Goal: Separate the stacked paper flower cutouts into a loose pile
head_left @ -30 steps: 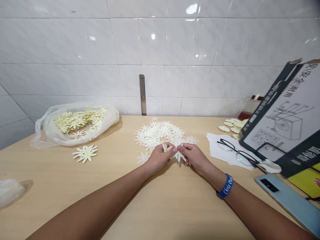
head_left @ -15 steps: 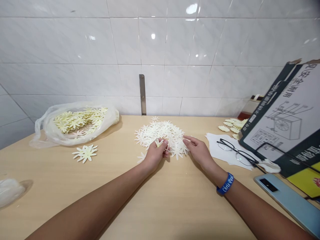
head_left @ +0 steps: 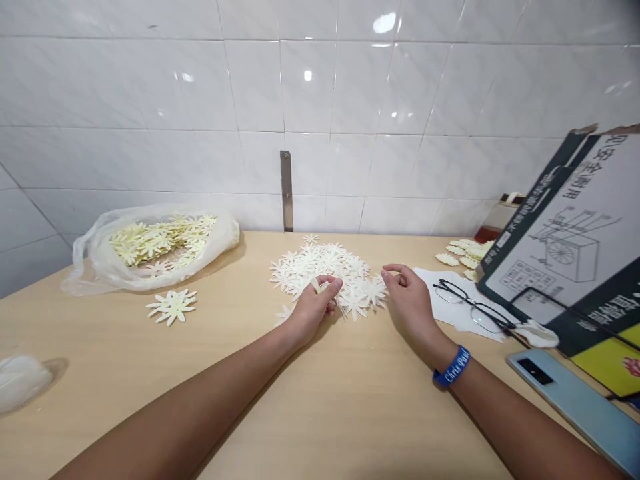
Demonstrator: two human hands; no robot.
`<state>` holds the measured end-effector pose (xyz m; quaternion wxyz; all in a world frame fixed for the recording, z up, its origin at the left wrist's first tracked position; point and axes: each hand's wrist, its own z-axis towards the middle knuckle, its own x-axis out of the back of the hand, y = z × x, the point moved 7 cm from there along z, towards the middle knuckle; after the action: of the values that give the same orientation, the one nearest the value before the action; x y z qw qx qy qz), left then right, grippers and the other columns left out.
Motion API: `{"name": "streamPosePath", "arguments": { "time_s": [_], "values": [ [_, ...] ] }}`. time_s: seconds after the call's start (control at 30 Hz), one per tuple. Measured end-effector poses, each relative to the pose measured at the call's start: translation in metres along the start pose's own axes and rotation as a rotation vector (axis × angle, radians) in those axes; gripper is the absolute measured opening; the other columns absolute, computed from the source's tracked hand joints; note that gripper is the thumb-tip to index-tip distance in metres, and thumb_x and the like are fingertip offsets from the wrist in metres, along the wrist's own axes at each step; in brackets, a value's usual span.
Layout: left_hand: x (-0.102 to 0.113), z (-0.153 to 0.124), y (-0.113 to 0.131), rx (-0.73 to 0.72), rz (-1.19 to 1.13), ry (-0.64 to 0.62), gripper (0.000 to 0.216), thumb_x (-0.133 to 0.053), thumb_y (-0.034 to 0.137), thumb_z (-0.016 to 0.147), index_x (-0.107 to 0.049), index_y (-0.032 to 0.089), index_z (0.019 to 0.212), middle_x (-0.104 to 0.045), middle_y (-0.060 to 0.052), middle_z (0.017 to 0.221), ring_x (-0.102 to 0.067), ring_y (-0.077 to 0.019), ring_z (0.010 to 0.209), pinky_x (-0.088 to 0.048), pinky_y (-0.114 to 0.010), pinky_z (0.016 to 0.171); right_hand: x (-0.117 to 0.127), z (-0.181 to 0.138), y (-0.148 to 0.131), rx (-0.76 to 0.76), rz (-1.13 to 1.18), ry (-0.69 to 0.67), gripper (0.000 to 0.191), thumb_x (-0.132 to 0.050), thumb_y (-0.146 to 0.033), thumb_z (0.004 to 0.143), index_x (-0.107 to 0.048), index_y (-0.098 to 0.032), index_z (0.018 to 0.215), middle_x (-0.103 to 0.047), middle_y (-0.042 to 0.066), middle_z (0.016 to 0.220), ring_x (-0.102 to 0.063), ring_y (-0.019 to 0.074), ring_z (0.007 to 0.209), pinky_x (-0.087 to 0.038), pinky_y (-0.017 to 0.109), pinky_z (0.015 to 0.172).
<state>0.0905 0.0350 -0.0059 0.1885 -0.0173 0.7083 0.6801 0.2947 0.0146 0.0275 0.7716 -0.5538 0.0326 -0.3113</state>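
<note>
A pile of white paper flower cut-outs (head_left: pixel 327 270) lies in the middle of the wooden table (head_left: pixel 320 413). My left hand (head_left: pixel 314 307) rests at the pile's near edge, fingers curled round a folded cream flower piece (head_left: pixel 321 286). My right hand (head_left: pixel 413 300) is at the pile's right edge, thumb and forefinger pinched together beside a flower, with nothing that I can make out between them. A blue wristband (head_left: pixel 451 366) is on my right wrist.
A clear plastic bag (head_left: pixel 150 250) of yellowish flowers lies at the left, with a loose flower stack (head_left: pixel 171 306) in front. Glasses (head_left: pixel 470 303) on white paper, a printed cardboard box (head_left: pixel 570 233), a phone (head_left: pixel 575 400) and more cut-outs (head_left: pixel 463 252) sit at the right. Tiled wall behind.
My hands have parted. The right hand let go of the flower held a second ago and moved right to the pile's edge; the left hand shifted slightly forward, still holding its piece.
</note>
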Motion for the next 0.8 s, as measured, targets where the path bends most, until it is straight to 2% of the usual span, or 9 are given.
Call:
{"name": "streamPosePath", "arguments": {
  "time_s": [0.13, 0.27, 0.33, 0.43, 0.5, 0.57, 0.63, 0.7, 0.8],
  "values": [
    [-0.001, -0.002, 0.001, 0.024, 0.002, -0.034, 0.041, -0.074, 0.052, 0.069, -0.051, 0.021, 0.083, -0.027, 0.011, 0.049, -0.022, -0.0043, 0.042, -0.017, -0.018, 0.042, 0.014, 0.007, 0.0, -0.072, -0.028, 0.071, 0.03, -0.059, -0.047, 0.08, -0.064, -0.019, 0.092, -0.04, -0.005, 0.053, -0.038, 0.0143, 0.049, -0.028, 0.027, 0.049],
    [0.0, -0.004, 0.006, -0.001, 0.039, -0.002, 0.038, -0.075, 0.048, 0.069, -0.05, 0.022, 0.08, -0.029, 0.011, 0.048, -0.021, -0.0049, 0.042, -0.017, -0.019, 0.044, 0.019, 0.007, -0.009, -0.055, 0.006, 0.107, 0.023, -0.057, -0.041, 0.08, -0.062, -0.019, 0.084, -0.041, -0.005, 0.052, -0.034, 0.0138, 0.049, -0.027, 0.028, 0.049],
    [0.002, -0.005, 0.011, -0.044, 0.124, 0.043, 0.036, -0.076, 0.043, 0.067, -0.049, 0.022, 0.079, -0.035, 0.009, 0.051, -0.027, -0.006, 0.044, -0.022, -0.02, 0.046, 0.011, 0.002, -0.021, 0.02, 0.042, 0.023, 0.024, -0.055, -0.042, 0.082, -0.062, -0.02, 0.077, -0.046, -0.002, 0.056, -0.038, 0.0148, 0.053, -0.03, 0.028, 0.052],
    [0.004, -0.01, 0.024, -0.211, 0.373, 0.114, 0.032, -0.077, 0.037, 0.065, -0.053, 0.022, 0.08, -0.054, 0.003, 0.07, -0.045, -0.0106, 0.059, -0.034, -0.022, 0.056, -0.013, -0.016, -0.038, 0.152, 0.062, -0.224, 0.027, -0.057, -0.044, 0.082, -0.064, -0.02, 0.071, -0.053, 0.0, 0.061, -0.045, 0.0165, 0.06, -0.034, 0.028, 0.057],
    [0.001, -0.014, 0.027, -0.284, 0.561, 0.111, 0.029, -0.077, 0.031, 0.064, -0.057, 0.023, 0.085, -0.059, 0.001, 0.08, -0.05, -0.0137, 0.068, -0.035, -0.023, 0.062, -0.03, -0.031, -0.043, 0.187, 0.048, -0.409, 0.022, -0.064, -0.043, 0.079, -0.067, -0.021, 0.077, -0.048, -0.002, 0.056, -0.043, 0.0156, 0.057, -0.034, 0.028, 0.058],
    [-0.001, -0.015, 0.022, -0.264, 0.707, 0.066, 0.034, -0.074, 0.025, 0.064, -0.059, 0.026, 0.094, -0.058, 0.002, 0.076, -0.049, -0.0149, 0.065, -0.033, -0.023, 0.06, -0.044, -0.043, -0.043, 0.192, 0.022, -0.538, 0.019, -0.069, -0.041, 0.075, -0.069, -0.023, 0.082, -0.04, -0.005, 0.051, -0.039, 0.0141, 0.053, -0.032, 0.027, 0.057],
    [-0.004, -0.017, 0.017, -0.241, 0.786, 0.024, 0.04, -0.071, 0.022, 0.066, -0.06, 0.027, 0.104, -0.055, 0.004, 0.069, -0.048, -0.0151, 0.06, -0.031, -0.023, 0.057, -0.051, -0.049, -0.04, 0.196, -0.012, -0.596, 0.014, -0.067, -0.037, 0.077, -0.068, -0.023, 0.078, -0.039, -0.006, 0.051, -0.037, 0.0135, 0.053, -0.029, 0.027, 0.056],
    [-0.007, -0.018, 0.016, -0.261, 0.793, 0.005, 0.044, -0.071, 0.025, 0.068, -0.06, 0.028, 0.111, -0.056, 0.003, 0.072, -0.048, -0.0151, 0.059, -0.032, -0.024, 0.057, -0.053, -0.048, -0.037, 0.192, -0.026, -0.599, 0.017, -0.062, -0.034, 0.08, -0.065, -0.022, 0.069, -0.043, -0.004, 0.053, -0.038, 0.0136, 0.054, -0.028, 0.027, 0.055],
    [-0.011, -0.02, 0.021, -0.322, 0.661, 0.012, 0.063, -0.078, 0.032, 0.065, -0.055, 0.03, 0.124, -0.061, -0.004, 0.098, -0.055, -0.018, 0.078, -0.04, -0.025, 0.064, -0.047, -0.038, -0.032, 0.133, 0.047, -0.511, 0.024, -0.057, -0.035, 0.082, -0.058, -0.02, 0.063, -0.047, -0.003, 0.057, -0.04, 0.0143, 0.058, -0.03, 0.026, 0.056]
  ]
}}
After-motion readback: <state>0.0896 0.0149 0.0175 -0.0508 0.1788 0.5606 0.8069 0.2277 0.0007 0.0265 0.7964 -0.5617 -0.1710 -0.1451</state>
